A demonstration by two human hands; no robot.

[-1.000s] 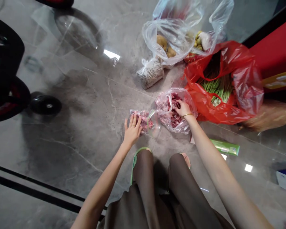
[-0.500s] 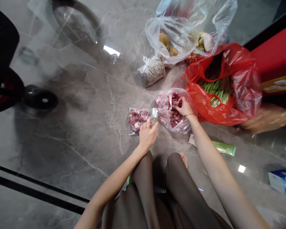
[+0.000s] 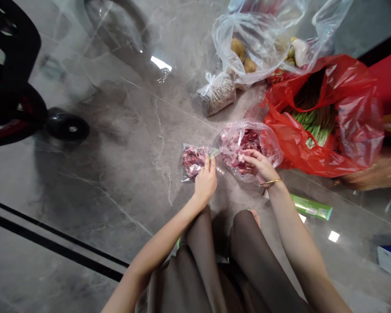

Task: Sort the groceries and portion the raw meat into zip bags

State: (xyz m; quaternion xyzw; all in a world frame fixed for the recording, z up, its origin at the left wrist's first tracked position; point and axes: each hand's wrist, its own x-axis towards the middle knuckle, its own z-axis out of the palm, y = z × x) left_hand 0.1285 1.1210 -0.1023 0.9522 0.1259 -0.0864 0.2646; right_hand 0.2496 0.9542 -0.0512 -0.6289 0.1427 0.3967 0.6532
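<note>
My left hand [image 3: 206, 181] is at the mouth of a small clear zip-lock bag [image 3: 185, 177], gripping its edge with the fingertips near the green zip strip. Chopped raw meat [image 3: 193, 161] fills the far side of that bag, which lies flat on the floor. To its right sits an open clear plastic bag [image 3: 272, 139] with more raw meat [image 3: 249, 140] inside. Over this bag's near side, my right hand [image 3: 260, 167] is closed with its fingertips on a pale pink bit of meat. A gold bracelet circles the right wrist.
A red plastic bag [image 3: 355, 91] of green vegetables [image 3: 316, 126] stands at the right. Behind are a clear bag [image 3: 260, 34] with potatoes [image 3: 237, 48] and a tied bag [image 3: 218, 98]. A green packet [image 3: 313, 206] lies lower right; a black wheel [image 3: 68, 128] is at left.
My right hand has drawn back toward me from the middle of the meat, now with a bit at its fingertips. My left hand stays at the zip-lock bag. The view has shifted slightly.
</note>
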